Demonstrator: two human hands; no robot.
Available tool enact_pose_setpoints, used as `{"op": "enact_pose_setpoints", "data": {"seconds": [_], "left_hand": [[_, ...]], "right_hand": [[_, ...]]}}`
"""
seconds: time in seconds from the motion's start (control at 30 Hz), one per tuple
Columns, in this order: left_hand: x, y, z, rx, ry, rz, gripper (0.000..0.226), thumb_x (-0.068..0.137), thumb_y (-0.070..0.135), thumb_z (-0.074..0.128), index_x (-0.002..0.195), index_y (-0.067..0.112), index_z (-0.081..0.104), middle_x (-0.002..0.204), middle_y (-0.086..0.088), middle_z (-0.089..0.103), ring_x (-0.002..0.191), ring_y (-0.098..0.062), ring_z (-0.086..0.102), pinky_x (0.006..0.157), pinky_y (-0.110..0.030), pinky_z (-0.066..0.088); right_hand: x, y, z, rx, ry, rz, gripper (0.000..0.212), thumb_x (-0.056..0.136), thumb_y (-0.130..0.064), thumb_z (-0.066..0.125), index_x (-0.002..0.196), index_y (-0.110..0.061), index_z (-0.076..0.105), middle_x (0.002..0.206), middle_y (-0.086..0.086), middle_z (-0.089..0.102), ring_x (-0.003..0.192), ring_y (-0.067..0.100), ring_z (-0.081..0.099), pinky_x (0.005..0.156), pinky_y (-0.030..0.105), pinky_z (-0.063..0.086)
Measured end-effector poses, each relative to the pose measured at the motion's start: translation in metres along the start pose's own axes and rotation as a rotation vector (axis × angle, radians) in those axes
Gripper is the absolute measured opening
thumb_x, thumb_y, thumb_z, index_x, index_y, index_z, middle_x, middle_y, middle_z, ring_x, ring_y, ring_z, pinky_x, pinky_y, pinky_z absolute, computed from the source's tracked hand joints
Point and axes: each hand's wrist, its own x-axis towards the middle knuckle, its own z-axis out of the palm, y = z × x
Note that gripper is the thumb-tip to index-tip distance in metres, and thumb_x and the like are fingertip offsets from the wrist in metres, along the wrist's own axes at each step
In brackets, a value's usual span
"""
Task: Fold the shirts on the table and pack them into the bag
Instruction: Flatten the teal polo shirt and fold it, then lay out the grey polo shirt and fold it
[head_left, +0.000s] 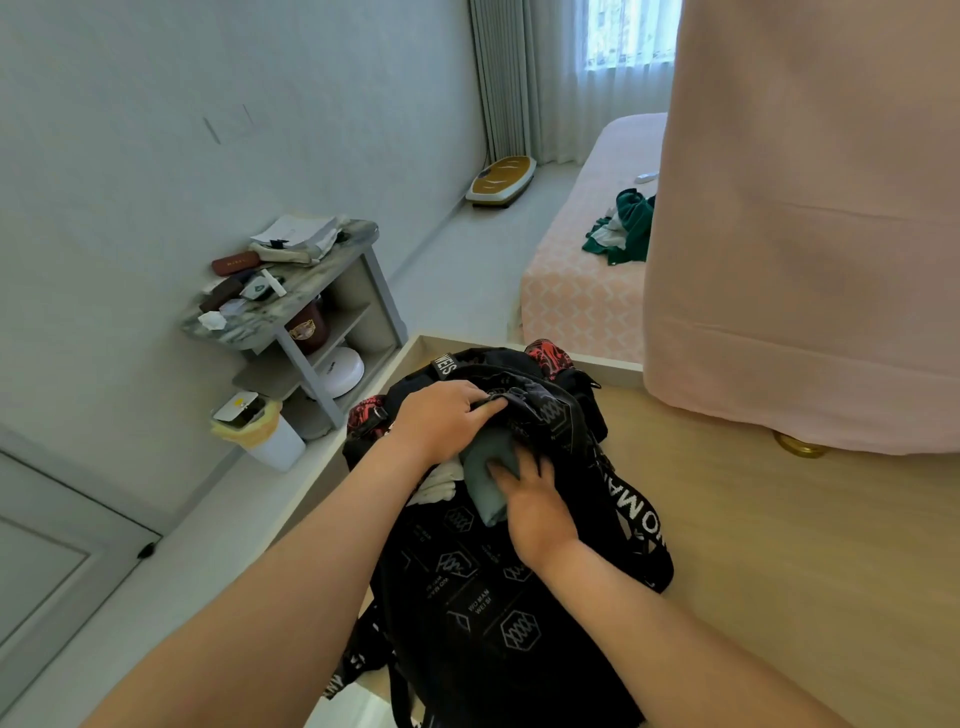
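Observation:
A black backpack (483, 587) with white logo print lies on the pale wooden table (779, 545), its mouth facing away from me. My left hand (441, 418) grips the upper edge of the opening and holds it up. My right hand (530, 506) presses a folded grey-green shirt (485, 465) into the opening, fingers on the cloth. A white garment (436, 486) shows inside the bag, left of the grey-green one. How deep the shirts sit is hidden by the bag.
A pink cloth-covered object (800, 234) stands on the table at the right. Left of the table are a cluttered grey shelf unit (311, 291) and a white bin (265, 436). A pink bed (587, 249) with green clothes (628, 223) lies beyond.

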Motion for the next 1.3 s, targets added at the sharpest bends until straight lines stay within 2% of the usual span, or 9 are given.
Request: {"op": "enact_pose_setpoints", "data": {"seconds": [0.13, 0.2, 0.3, 0.53, 0.7, 0.87, 1.0, 1.1, 1.3], "left_hand": [[0.002, -0.009, -0.003, -0.023, 0.022, -0.012, 0.041, 0.097, 0.059, 0.042, 0.110, 0.035, 0.073, 0.116, 0.018, 0.066, 0.109, -0.005, 0.057, 0.088, -0.032, 0.049], [0.005, -0.008, -0.003, -0.029, 0.018, -0.016, 0.043, 0.097, 0.060, 0.041, 0.107, 0.034, 0.074, 0.113, 0.017, 0.067, 0.106, -0.006, 0.058, 0.087, -0.033, 0.049], [0.007, -0.007, 0.001, -0.043, 0.011, -0.016, 0.045, 0.096, 0.061, 0.040, 0.104, 0.031, 0.074, 0.109, 0.015, 0.067, 0.103, -0.007, 0.059, 0.086, -0.036, 0.050], [0.005, -0.013, -0.001, -0.057, -0.028, 0.010, 0.044, 0.096, 0.061, 0.041, 0.108, 0.033, 0.073, 0.113, 0.017, 0.066, 0.104, -0.007, 0.059, 0.086, -0.035, 0.050], [0.008, -0.011, -0.007, -0.014, -0.067, -0.007, 0.048, 0.095, 0.064, 0.037, 0.101, 0.033, 0.073, 0.108, 0.016, 0.066, 0.098, -0.007, 0.059, 0.083, -0.039, 0.052], [0.008, -0.009, -0.006, -0.026, -0.062, -0.021, 0.046, 0.095, 0.063, 0.038, 0.101, 0.033, 0.074, 0.105, 0.014, 0.067, 0.096, -0.007, 0.060, 0.083, -0.040, 0.053], [0.003, -0.005, -0.010, -0.003, -0.113, -0.024, 0.042, 0.095, 0.063, 0.039, 0.116, 0.040, 0.068, 0.120, 0.017, 0.062, 0.109, -0.007, 0.057, 0.090, -0.038, 0.049], [-0.001, 0.007, -0.007, 0.010, -0.129, -0.026, 0.040, 0.094, 0.058, 0.043, 0.123, 0.040, 0.064, 0.131, 0.018, 0.055, 0.118, -0.009, 0.053, 0.096, -0.038, 0.046], [0.002, 0.091, 0.011, 0.043, 0.041, 0.110, 0.054, 0.084, 0.057, 0.049, 0.128, 0.028, 0.059, 0.135, 0.006, 0.049, 0.126, -0.017, 0.042, 0.104, -0.038, 0.040]], "right_hand": [[0.000, -0.010, 0.001, 0.005, 0.119, 0.049, 0.075, 0.084, -0.019, 0.064, 0.151, -0.026, 0.031, 0.154, 0.017, 0.019, 0.139, 0.039, 0.025, 0.105, 0.047, 0.044], [-0.022, -0.013, 0.014, -0.084, 0.212, -0.040, 0.066, 0.077, -0.029, 0.068, 0.139, -0.025, 0.046, 0.135, 0.019, 0.041, 0.118, 0.038, 0.047, 0.083, 0.047, 0.052], [-0.032, -0.009, 0.036, -0.022, 0.166, -0.106, 0.063, 0.077, -0.026, 0.070, 0.137, -0.026, 0.047, 0.109, 0.009, 0.046, 0.091, 0.026, 0.056, 0.067, 0.036, 0.055], [0.020, -0.023, 0.008, 0.105, -0.170, -0.037, 0.080, 0.091, -0.024, 0.051, 0.157, -0.030, 0.008, 0.150, 0.012, 0.021, 0.137, 0.033, 0.027, 0.112, 0.049, 0.031], [-0.002, -0.021, 0.010, -0.041, 0.125, 0.016, 0.065, 0.084, -0.031, 0.053, 0.146, -0.022, 0.037, 0.141, 0.013, 0.036, 0.129, 0.034, 0.042, 0.104, 0.046, 0.039], [0.022, -0.013, -0.003, 0.188, -0.287, 0.016, 0.085, 0.095, -0.038, 0.047, 0.157, -0.029, -0.011, 0.166, 0.001, -0.013, 0.152, 0.021, -0.010, 0.123, 0.051, 0.004], [0.006, -0.003, -0.007, 0.120, -0.173, -0.057, 0.073, 0.094, -0.044, 0.046, 0.157, -0.030, 0.012, 0.162, 0.002, 0.020, 0.145, 0.026, 0.027, 0.116, 0.046, 0.028], [-0.029, 0.013, -0.017, 0.147, 0.059, -0.153, 0.051, 0.091, -0.049, 0.043, 0.138, -0.030, 0.051, 0.129, -0.005, 0.056, 0.112, 0.017, 0.059, 0.092, 0.035, 0.050], [-0.086, 0.086, -0.077, 0.210, 0.201, -0.036, 0.033, 0.094, -0.040, 0.048, 0.119, -0.026, 0.065, 0.109, -0.012, 0.064, 0.095, 0.010, 0.062, 0.074, 0.022, 0.044]]}}
